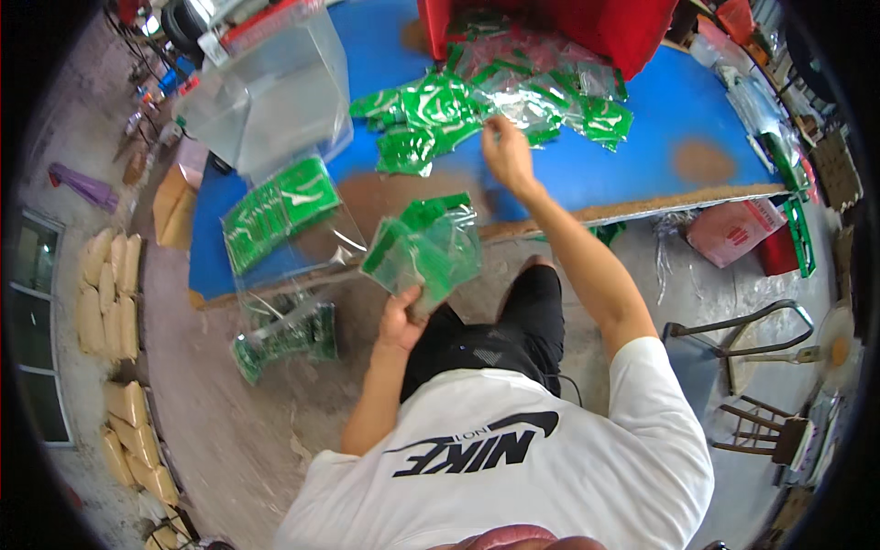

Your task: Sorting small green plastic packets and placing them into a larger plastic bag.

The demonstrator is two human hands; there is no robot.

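Note:
My left hand is closed around the lower end of a fanned stack of clear plastic bags with green printing, held up in front of the table's near edge. At the near side of a loose pile of similar green-and-clear bags, my right hand has its fingers curled together. Whether a bag is pinched in them cannot be made out. The pile spills from the mouth of a red bin onto the blue tabletop. Left of my left hand, a larger clear bag with green printing lies over the table edge.
A clear plastic bin stands at the table's far left. Below the edge, a wrapped green bundle is near the floor. To the right are a pink-and-white bag, a metal-framed chair and a wooden stool. Sacks line the left wall.

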